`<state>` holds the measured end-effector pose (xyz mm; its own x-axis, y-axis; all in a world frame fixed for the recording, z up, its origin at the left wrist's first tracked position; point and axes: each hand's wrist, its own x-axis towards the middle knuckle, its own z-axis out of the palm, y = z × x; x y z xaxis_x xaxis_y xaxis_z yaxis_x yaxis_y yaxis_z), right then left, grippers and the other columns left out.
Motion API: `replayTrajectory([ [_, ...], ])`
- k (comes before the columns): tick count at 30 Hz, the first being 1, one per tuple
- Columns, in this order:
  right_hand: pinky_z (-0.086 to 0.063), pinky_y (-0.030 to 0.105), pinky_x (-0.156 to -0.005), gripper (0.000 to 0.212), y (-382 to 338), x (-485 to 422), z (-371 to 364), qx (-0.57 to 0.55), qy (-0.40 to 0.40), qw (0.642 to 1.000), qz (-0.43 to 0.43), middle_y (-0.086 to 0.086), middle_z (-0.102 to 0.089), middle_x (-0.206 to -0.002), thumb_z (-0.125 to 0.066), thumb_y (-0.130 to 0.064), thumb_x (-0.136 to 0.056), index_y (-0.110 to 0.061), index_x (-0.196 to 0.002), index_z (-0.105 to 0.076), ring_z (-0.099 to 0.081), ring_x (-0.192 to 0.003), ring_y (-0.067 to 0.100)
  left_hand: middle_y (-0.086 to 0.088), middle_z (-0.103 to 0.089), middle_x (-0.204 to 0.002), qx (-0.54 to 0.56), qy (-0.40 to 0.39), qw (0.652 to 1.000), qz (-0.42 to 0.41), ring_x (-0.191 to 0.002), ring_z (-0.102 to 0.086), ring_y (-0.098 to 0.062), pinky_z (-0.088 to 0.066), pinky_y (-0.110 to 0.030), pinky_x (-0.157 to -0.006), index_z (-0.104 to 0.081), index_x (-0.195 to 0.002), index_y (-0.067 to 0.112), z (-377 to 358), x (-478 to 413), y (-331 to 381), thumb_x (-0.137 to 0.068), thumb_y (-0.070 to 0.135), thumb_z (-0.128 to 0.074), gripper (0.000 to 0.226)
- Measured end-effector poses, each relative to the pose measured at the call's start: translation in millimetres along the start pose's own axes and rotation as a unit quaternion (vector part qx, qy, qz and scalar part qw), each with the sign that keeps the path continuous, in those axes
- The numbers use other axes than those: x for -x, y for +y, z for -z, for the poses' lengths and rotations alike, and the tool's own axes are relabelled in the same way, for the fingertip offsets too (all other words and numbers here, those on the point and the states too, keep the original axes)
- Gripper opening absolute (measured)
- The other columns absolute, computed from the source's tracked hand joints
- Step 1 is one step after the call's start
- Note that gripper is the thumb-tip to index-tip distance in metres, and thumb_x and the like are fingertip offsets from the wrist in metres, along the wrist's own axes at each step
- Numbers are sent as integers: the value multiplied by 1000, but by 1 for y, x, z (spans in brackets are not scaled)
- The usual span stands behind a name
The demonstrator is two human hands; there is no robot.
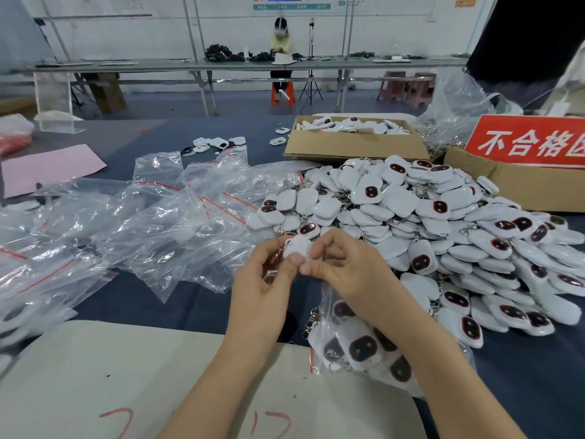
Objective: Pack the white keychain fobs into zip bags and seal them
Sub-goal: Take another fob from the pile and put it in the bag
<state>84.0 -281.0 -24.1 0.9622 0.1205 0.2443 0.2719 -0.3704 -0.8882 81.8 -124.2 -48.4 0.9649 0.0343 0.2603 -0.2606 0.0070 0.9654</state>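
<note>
A white keychain fob with a metal chain hanging under it is held above the table between both hands. My left hand pinches its lower left side with thumb and fingers. My right hand pinches its right edge. A large heap of white fobs with dark red faces covers the table to the right. A clear zip bag holding several fobs lies under my right forearm. Several clear zip bags with red seal lines lie spread to the left.
A cardboard box of white parts stands behind the heap. Another box with a red sign is at the far right. A pink sheet lies far left, a white board at the near edge. A person sits at a distant bench.
</note>
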Motion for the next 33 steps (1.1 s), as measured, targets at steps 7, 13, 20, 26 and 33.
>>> replayTrajectory([
  [7, -56, 47, -87, 13, 2, 0, 1, 33, 13, 999, 40, -17, -76, -87, -71, -27, -91, -34, -94, -60, -72, -86, 5, 12, -74, -92, -39, 23, 998, -45, -85, -67, -6, -50, -17, -78, -70, -100, 23, -3, 4, 2, -95, 8, -68, 17],
  [13, -56, 53, -87, 12, 9, -2, -2, -3, 30, 999, 45, -16, -77, -90, -71, -23, -87, -32, -92, -64, -74, -88, 12, 11, -74, -91, -52, 33, 997, -38, -87, -67, -13, -52, -27, -82, -70, -97, 25, -3, 4, 0, -93, 7, -70, 18],
  [20, -60, 42, -85, 14, 8, -9, 4, 7, 9, 999, 48, -16, -76, -95, -69, -30, -91, -44, -94, -68, -72, -89, 8, 11, -72, -99, -96, 13, 993, -64, -94, -66, -7, -49, -19, -81, -65, -106, 31, -4, 5, -2, -101, 18, -60, 15],
  [26, -58, 38, -90, 25, 12, -7, 36, 40, -10, 998, -41, -16, -74, -97, -56, -58, -88, -44, -103, -70, -71, -88, 2, 2, -70, -95, 175, 44, 977, 113, -72, -62, -9, -53, -27, -68, -66, -105, 22, 8, -12, 1, -106, 10, -48, 22],
  [33, -53, 30, -90, 20, 15, 2, 49, 96, -77, 984, -128, -19, -73, -96, -58, -45, -96, -34, -104, -72, -67, -82, -5, -7, -73, -91, 390, 37, 897, 203, -85, -70, -18, -61, -27, -73, -65, -86, 19, 24, -22, 3, -83, -7, -59, 27],
])
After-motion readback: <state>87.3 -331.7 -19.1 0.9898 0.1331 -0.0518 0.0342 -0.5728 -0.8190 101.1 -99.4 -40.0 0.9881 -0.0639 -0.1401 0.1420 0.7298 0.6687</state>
